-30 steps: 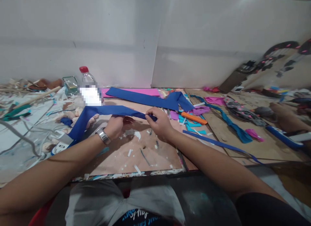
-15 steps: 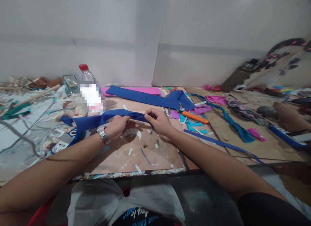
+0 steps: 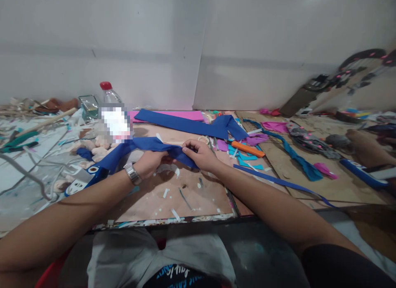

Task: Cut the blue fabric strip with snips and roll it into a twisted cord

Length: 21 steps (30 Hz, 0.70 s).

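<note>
A long blue fabric strip (image 3: 148,143) is stretched between my two hands over the worktable. My left hand (image 3: 151,162), with a metal watch at the wrist, pinches it near the middle, its fingertips partly hidden under the cloth. Thumb and fingers of my right hand (image 3: 199,154) are closed on the strip's right end, which is bunched and folded. The strip's other end trails left toward a blue-and-white device (image 3: 82,180) with a grey cord. Behind my hands lies another blue fabric strip (image 3: 182,123), across a pink strip (image 3: 188,115).
An orange utility knife (image 3: 247,148) rests among cyan and purple scraps at right. A thin blue strip (image 3: 278,181) and a teal strip (image 3: 297,158) lie farther right. At left are a red-capped bottle (image 3: 107,90) and green-handled pliers (image 3: 20,141). Another person's arm (image 3: 371,145) shows at far right.
The strip's right end is more twisted and hangs lower between my hands. Its left part has slid toward my hands. Both hands have barely moved.
</note>
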{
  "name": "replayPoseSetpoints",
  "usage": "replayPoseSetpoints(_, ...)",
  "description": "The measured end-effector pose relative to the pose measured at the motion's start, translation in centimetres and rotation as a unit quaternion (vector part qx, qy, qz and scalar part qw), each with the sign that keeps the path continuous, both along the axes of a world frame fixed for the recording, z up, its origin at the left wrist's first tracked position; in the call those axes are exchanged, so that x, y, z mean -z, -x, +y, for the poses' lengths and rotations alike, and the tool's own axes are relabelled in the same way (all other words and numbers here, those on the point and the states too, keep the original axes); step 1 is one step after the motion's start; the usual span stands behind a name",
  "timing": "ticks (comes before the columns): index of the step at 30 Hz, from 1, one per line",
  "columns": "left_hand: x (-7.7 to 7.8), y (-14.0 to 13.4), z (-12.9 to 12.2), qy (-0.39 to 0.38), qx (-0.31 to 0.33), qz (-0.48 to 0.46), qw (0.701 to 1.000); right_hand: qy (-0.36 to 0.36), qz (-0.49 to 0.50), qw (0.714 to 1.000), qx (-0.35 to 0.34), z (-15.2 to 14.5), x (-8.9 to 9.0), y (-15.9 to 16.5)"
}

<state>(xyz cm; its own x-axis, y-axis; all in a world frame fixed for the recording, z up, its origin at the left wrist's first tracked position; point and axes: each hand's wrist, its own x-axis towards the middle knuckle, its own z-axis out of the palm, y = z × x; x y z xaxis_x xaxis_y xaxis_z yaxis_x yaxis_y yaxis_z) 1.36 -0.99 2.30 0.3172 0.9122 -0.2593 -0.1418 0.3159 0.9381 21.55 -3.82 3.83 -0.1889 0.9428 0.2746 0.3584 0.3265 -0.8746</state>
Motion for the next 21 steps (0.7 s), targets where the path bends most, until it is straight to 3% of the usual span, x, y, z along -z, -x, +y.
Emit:
replayPoseSetpoints(4, -0.2, 0.1, 0.0, -0.009, -0.026, -0.017, 0.999, 0.021, 0.015, 1.0, 0.008, 0.1, -0.4, 0.0)
replayPoseSetpoints(8, -0.2, 0.1, 0.1, -0.02, -0.022, -0.026, 0.999, 0.094, 0.09, 0.991, 0.017, 0.2, -0.3, 0.0)
replayPoseSetpoints(15, -0.6, 0.7, -0.3, -0.056, 0.086, 0.064, 0.993, 0.193, 0.136, 0.972, -0.014, 0.8, -0.5, -0.9)
replayPoseSetpoints(18, -2.1, 1.1, -1.2, -0.105, 0.187, 0.113, 0.97, 0.132, 0.086, 0.987, -0.022, 1.2, -0.6, -1.5)
replayPoseSetpoints(19, -2.7, 1.3, -1.7, -0.166, 0.281, 0.149, 0.933, 0.097, 0.057, 0.993, -0.026, 1.3, -0.7, -1.7)
replayPoseSetpoints(21, -4.1, 1.6, -2.7, -0.275, 0.34, 0.18, 0.881, 0.027, -0.011, 0.999, -0.039, 1.4, -0.7, -2.1)
